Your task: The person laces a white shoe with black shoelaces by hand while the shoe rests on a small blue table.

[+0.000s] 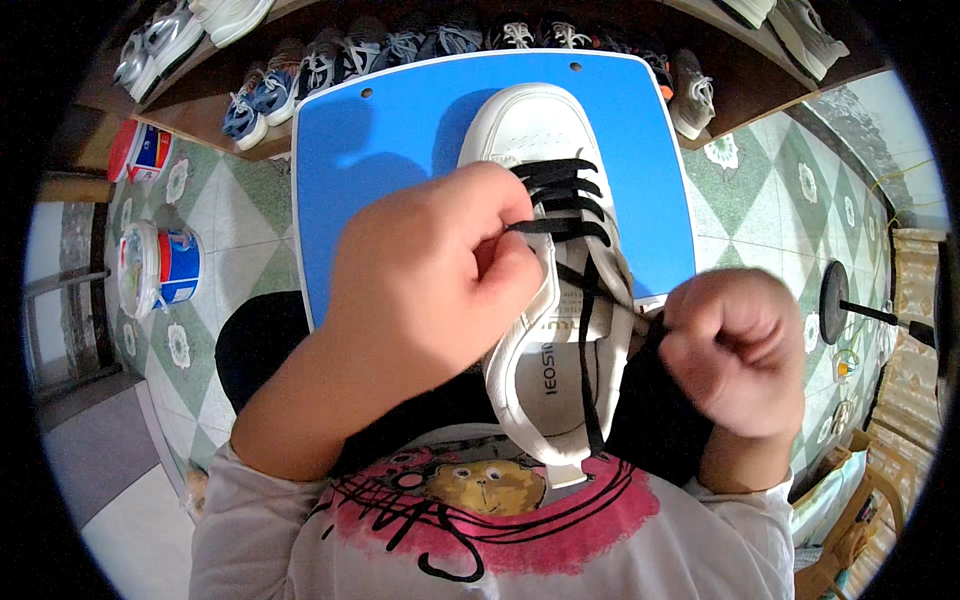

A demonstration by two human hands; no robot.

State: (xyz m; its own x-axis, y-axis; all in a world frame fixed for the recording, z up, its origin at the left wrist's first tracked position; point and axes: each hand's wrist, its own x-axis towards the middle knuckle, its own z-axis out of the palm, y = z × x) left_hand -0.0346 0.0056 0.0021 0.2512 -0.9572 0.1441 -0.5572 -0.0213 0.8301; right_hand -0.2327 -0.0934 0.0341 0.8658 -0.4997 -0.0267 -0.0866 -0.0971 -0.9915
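A white sneaker [536, 124] lies sole down on a blue board [390, 142], its toe pointing away from me and its heel near my shirt. Black flat shoelaces [570, 202] cross the front eyelets in several rows. My left hand [442, 262] pinches a black lace at the shoe's left side, between thumb and forefinger. To the right of the shoe, my right hand [739, 352] is closed, slightly blurred, with a dark lace stretching from the shoe to its fingers. Another lace length hangs over the tongue and into the shoe's opening.
Shoes [360, 56] line a wooden shelf [187, 116] beyond the board. Two plastic buckets [180, 262] stand on the tiled floor at left. At right are a dumbbell-like black weight [832, 302] on a bar and a wooden chair [885, 495].
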